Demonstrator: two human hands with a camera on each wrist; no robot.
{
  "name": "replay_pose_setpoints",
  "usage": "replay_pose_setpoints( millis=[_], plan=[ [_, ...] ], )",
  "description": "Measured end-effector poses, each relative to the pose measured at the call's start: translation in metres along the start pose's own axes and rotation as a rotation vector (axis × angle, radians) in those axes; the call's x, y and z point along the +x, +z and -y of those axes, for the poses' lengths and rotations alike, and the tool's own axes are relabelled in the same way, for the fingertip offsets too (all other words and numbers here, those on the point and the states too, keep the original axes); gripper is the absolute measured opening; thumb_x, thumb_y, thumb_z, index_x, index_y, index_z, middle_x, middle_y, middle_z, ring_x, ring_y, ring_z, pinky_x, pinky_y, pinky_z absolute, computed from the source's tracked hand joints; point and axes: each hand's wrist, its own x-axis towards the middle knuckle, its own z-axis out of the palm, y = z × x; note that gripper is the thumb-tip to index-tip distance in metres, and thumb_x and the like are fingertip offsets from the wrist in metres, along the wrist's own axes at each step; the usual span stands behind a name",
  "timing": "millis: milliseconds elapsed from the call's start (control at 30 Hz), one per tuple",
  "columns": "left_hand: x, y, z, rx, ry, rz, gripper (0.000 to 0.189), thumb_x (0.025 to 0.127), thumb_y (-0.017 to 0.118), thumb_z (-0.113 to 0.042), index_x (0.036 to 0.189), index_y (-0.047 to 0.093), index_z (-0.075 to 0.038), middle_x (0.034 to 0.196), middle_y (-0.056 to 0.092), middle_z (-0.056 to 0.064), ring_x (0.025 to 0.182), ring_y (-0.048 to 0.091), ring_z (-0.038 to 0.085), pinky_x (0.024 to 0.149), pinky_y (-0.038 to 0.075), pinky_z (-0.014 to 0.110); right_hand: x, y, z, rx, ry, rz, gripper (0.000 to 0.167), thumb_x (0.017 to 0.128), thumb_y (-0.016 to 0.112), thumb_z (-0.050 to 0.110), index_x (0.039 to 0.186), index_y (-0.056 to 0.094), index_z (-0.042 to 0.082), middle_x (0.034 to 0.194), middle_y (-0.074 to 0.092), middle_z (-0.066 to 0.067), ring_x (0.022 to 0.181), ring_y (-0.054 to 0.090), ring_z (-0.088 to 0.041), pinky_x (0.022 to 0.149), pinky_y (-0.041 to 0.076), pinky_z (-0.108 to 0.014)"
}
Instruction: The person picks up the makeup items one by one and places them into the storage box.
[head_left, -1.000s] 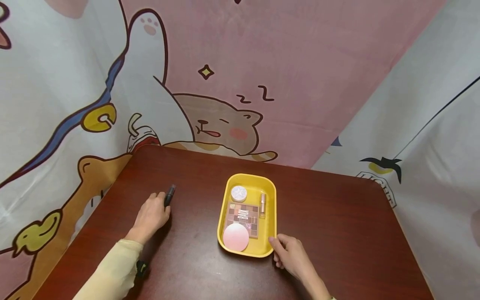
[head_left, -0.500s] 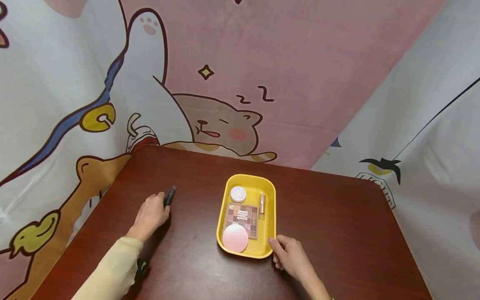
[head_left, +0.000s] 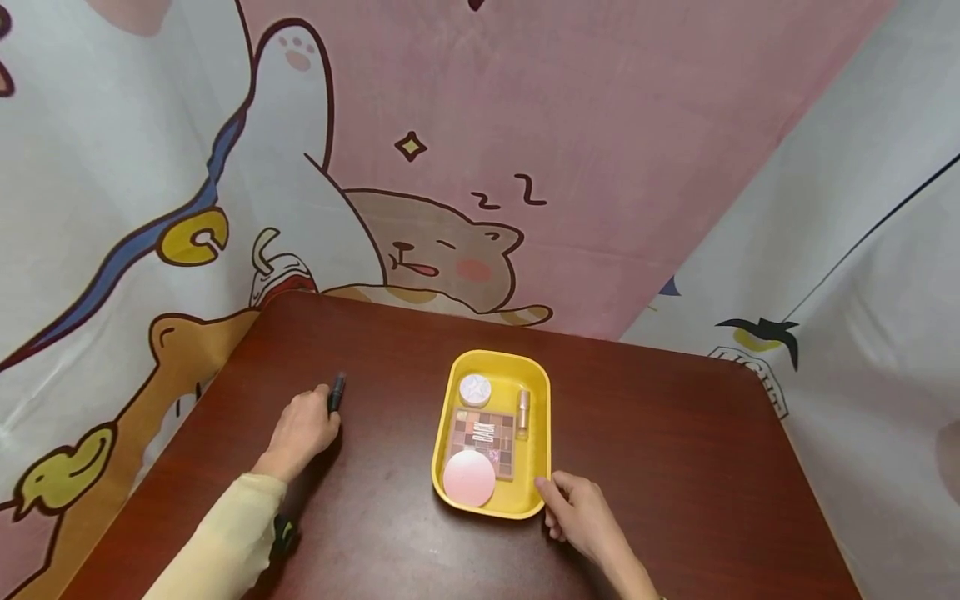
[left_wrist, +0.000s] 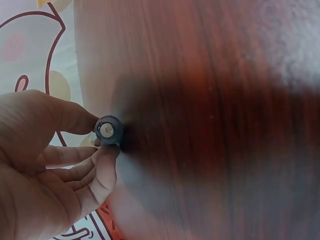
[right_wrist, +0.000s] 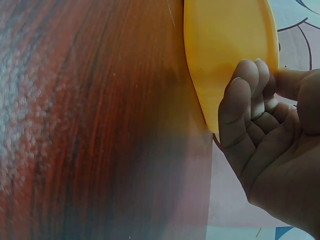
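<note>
My left hand (head_left: 302, 432) pinches a slim dark pen-shaped tube (head_left: 337, 392) between thumb and fingers over the left part of the table. In the left wrist view the tube (left_wrist: 108, 131) shows end-on, a dark ring with a pale round centre. My right hand (head_left: 581, 510) grips the near right corner of a yellow tray (head_left: 534, 467), thumb over the rim and fingers curled against the outer wall (right_wrist: 230, 35). Inside the tray lie a pink round disc (head_left: 469, 478), overlapping an eyeshadow palette (head_left: 480, 429), a small white round case (head_left: 476, 389) and a lipstick-like tube (head_left: 522, 410).
The dark red-brown table (head_left: 675, 433) reaches back to a cartoon-printed cloth (head_left: 600, 167) that hangs behind it and at both sides. A black band-like thing (head_left: 282, 533) shows at the left sleeve (head_left: 225, 537).
The dark tube has swivelled slightly in my left hand, its far tip moving a little left. My right hand keeps its grip on the tray. The whole head view has shifted very slightly.
</note>
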Motion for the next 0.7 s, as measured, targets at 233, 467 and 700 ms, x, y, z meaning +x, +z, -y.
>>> replay_pose_setpoints(
  millis=[233, 467, 700],
  plan=[
    [-0.003, 0.000, -0.002, -0.013, -0.005, 0.001, 0.025, 0.091, 0.063, -0.006, 0.110, 0.057, 0.010, 0.083, 0.061, 0.020, 0.067, 0.058, 0.029, 0.059, 0.050, 0.043, -0.001, 0.000, -0.001, -0.007, -0.006, 0.001, 0.040, 0.104, 0.061, 0.034, 0.076, 0.057, 0.006, 0.060, 0.055, -0.001, 0.050, 0.056, -0.015, 0.046, 0.049, -0.027],
    [-0.004, -0.002, -0.007, -0.009, 0.014, -0.025, 0.024, 0.090, 0.063, -0.006, 0.106, 0.057, 0.010, 0.083, 0.061, 0.021, 0.068, 0.059, 0.031, 0.061, 0.051, 0.046, 0.000, 0.000, 0.000, -0.006, 0.000, 0.003, 0.039, 0.105, 0.061, 0.032, 0.076, 0.056, 0.006, 0.060, 0.056, -0.001, 0.051, 0.056, -0.016, 0.045, 0.049, -0.027],
    [-0.009, -0.004, -0.018, -0.028, 0.032, -0.043, 0.026, 0.091, 0.064, -0.007, 0.110, 0.058, 0.010, 0.086, 0.062, 0.020, 0.071, 0.060, 0.031, 0.062, 0.051, 0.046, -0.001, 0.000, -0.001, -0.004, -0.006, 0.004, 0.039, 0.105, 0.061, 0.032, 0.076, 0.056, 0.006, 0.060, 0.056, -0.002, 0.051, 0.056, -0.016, 0.045, 0.049, -0.027]
  ],
)
